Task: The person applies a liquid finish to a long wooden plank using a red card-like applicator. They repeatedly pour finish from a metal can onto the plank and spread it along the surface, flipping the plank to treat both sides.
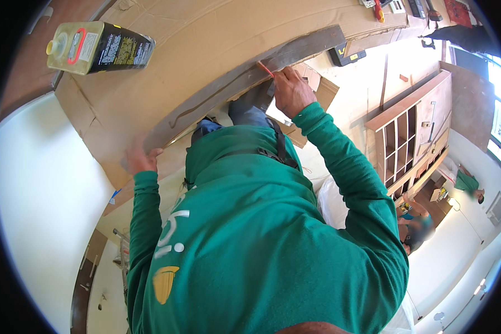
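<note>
My right hand (293, 92) is closed round a thin orange-red stick (266, 69), whose exact kind I cannot make out. Its tip meets the far side of a long grey-brown board (317, 45). This board slants across the cardboard-covered worktop (189, 39) in front of my body, and a dark curved strip or line (209, 100) runs along its face. By the board's near-left end is my left hand (143, 158), thumb stretched out towards the edge. Motion smears its other fingers, so whether it grips the board is unclear.
A metal can (100, 49) with a red handle lies at the upper left. Hand tools, among them a red-handled one (379, 12), lie at the top right. A cardboard box (324, 92) stands below the worktop. A wooden cabinet (406, 128) and two other people are further right.
</note>
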Tool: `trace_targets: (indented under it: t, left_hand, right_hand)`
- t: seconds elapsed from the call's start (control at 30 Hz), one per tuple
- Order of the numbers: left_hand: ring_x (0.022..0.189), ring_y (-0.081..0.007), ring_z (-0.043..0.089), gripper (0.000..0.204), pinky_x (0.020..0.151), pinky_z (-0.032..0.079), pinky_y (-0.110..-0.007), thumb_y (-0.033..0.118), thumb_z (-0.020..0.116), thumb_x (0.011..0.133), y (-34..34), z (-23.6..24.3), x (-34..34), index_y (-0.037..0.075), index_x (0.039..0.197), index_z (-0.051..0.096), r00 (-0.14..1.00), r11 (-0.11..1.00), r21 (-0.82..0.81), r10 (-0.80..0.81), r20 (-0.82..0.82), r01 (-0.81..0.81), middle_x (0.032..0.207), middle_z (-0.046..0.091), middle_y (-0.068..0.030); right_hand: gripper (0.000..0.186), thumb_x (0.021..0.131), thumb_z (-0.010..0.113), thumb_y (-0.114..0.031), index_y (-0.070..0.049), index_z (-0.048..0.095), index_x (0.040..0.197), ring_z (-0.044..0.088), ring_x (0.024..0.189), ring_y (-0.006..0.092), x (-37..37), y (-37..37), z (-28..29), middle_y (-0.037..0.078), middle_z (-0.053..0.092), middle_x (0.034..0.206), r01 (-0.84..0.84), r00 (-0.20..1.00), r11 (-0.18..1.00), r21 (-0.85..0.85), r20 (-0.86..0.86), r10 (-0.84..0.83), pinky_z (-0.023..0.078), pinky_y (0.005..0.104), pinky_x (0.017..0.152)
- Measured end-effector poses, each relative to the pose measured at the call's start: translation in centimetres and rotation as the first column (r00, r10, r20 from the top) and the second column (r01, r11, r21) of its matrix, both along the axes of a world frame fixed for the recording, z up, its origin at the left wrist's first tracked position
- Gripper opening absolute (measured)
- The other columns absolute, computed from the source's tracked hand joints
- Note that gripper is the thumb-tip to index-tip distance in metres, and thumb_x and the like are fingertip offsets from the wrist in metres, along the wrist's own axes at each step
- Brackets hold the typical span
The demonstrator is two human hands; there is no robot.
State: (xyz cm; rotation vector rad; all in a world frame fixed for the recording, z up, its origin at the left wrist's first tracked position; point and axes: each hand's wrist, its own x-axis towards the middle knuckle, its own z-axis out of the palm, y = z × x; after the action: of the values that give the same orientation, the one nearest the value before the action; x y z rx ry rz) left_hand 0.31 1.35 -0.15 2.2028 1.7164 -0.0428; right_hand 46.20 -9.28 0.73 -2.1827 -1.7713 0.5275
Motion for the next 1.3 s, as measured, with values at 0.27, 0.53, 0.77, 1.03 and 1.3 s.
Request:
trace_targets:
  t: [0.27, 0.53, 0.77, 1.03, 1.3]
  left_hand:
    - [0.115, -0.0358, 0.06, 0.07, 0.102, 0.047, -0.045, 0.006, 0.092, 0.061, -0.5, -1.3, -0.7, 0.011, 0.127, 0.069, 0.997, 0.989, 0.142, -0.059, 0.05, 0.052, 0.124, 0.066, -0.0105]
    - [0.116, -0.0368, 0.06, 0.068, 0.103, 0.046, -0.045, 0.005, 0.091, 0.064, -0.4, -0.4, -0.1, 0.01, 0.128, 0.068, 0.999, 0.996, 0.085, -0.025, 0.038, 0.022, 0.126, 0.066, -0.0111]
    - [0.118, -0.0364, 0.06, 0.068, 0.103, 0.046, -0.045, 0.004, 0.09, 0.064, -0.3, -0.3, -0.1, 0.01, 0.128, 0.067, 0.999, 0.996, 0.077, -0.036, 0.019, 0.035, 0.125, 0.066, -0.0111]
    - [0.117, -0.036, 0.06, 0.068, 0.102, 0.047, -0.045, 0.008, 0.091, 0.064, -0.3, -0.5, -0.3, 0.012, 0.128, 0.067, 0.999, 0.997, 0.074, -0.031, 0.038, 0.028, 0.125, 0.065, -0.009]
    - [0.116, -0.0352, 0.06, 0.067, 0.102, 0.046, -0.044, 0.008, 0.091, 0.063, 0.1, -1.3, -0.7, 0.011, 0.127, 0.068, 0.992, 0.988, 0.121, -0.103, 0.074, 0.093, 0.124, 0.066, -0.0093]
  right_hand:
    - [0.01, 0.093, 0.058, -0.006, 0.001, 0.056, 0.086, 0.06, 0.084, 0.0491, 6.5, 0.8, 0.7, 0.027, 0.06, 0.088, 0.166, 0.986, 0.964, 0.21, -0.03, -0.164, 0.05, 0.0565, 0.074]
    - [0.008, 0.091, 0.059, -0.006, 0.002, 0.059, 0.089, 0.061, 0.087, 0.0471, 9.3, 1.1, -1.4, 0.026, 0.06, 0.088, 0.168, 0.982, 0.966, 0.199, 0.053, -0.182, 0.052, 0.0543, 0.077]
    - [0.009, 0.089, 0.061, -0.004, 0.001, 0.065, 0.096, 0.065, 0.095, 0.044, 6.3, 1.8, -0.7, 0.023, 0.063, 0.096, 0.121, 0.992, 0.989, 0.082, 0.024, -0.123, 0.055, 0.053, 0.085]
    - [0.005, 0.09, 0.061, -0.002, 0.002, 0.059, 0.092, 0.063, 0.092, 0.0435, 2.6, 1.8, -0.9, 0.022, 0.062, 0.093, 0.005, 0.999, 0.989, 0.145, -0.038, 0.0, 0.055, 0.0516, 0.081]
    - [0.029, 0.087, 0.062, -0.002, -0.006, 0.073, 0.114, 0.065, 0.105, 0.0373, 0.7, 1.6, 1.2, 0.015, 0.068, 0.109, -0.04, 0.997, 0.996, 0.085, -0.059, 0.045, 0.056, 0.0467, 0.094]
